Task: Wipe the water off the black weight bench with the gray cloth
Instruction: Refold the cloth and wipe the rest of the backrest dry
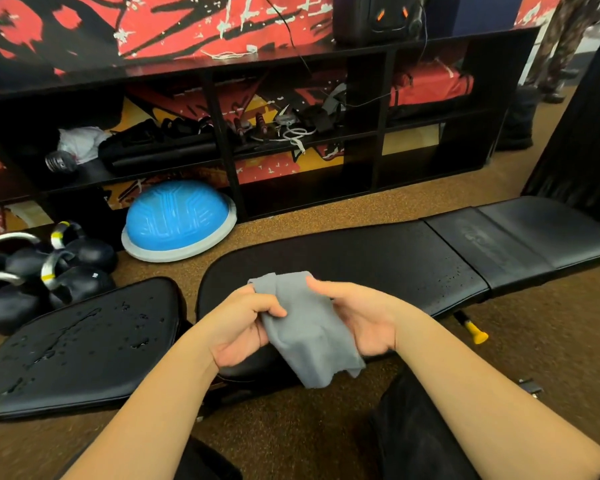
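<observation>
holding gray cloth (305,323) between both hands (above wet bench (378,258)).

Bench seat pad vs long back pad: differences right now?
The seat pad carries big puddles and streaks; the back pad shows only fine droplets. The seat pad is short and wide; the back pad is long. The gray cloth hangs in front of the back pad, not the seat pad. Both are black, padded, wet.

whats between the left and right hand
The gray cloth, held by the left hand and right hand over the black weight bench, in the head view.
</observation>
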The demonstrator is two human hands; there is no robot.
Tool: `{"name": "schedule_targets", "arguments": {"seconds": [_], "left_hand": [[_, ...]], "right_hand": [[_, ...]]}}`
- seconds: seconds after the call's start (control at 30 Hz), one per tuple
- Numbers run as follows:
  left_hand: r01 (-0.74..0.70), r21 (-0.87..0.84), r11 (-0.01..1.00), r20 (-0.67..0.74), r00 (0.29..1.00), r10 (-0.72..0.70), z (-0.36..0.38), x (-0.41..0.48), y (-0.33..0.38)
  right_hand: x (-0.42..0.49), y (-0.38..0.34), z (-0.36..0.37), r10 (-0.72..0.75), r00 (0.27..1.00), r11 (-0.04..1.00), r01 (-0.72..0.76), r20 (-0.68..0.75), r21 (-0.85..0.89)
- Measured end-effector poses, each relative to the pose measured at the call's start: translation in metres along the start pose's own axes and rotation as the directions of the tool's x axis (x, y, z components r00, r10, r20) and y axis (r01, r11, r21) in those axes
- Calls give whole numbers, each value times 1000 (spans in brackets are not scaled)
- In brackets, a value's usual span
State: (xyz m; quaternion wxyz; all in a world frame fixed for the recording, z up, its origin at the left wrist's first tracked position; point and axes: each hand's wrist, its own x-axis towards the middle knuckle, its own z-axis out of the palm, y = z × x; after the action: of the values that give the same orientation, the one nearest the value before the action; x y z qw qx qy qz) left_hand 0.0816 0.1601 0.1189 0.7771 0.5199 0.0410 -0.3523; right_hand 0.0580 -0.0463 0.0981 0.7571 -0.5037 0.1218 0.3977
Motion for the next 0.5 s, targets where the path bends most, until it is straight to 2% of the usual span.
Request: {"name": "schedule_targets", "arguments": {"seconds": [0.13,0.23,0.37,0.43,0.5], "left_hand": [[109,71,991,11,994,-110,-10,3,1],[128,75,989,-103,987,-120,-16,9,1],[81,133,988,-281,959,-41,-19,16,-4],[16,170,985,-297,954,36,-19,16,-4],[-35,205,978,-263,961,89,-17,15,-2]], "right_hand": [[5,4,-2,-93,990,987,77,-108,-141],[6,7,2,-132,984,980,111,-120,-165],[5,7,10,-279,947,953,253,-157,-169],[5,6,11,-343,923,937,324,-176,-130],[9,6,8,-348,918,936,353,-188,-11]]}}
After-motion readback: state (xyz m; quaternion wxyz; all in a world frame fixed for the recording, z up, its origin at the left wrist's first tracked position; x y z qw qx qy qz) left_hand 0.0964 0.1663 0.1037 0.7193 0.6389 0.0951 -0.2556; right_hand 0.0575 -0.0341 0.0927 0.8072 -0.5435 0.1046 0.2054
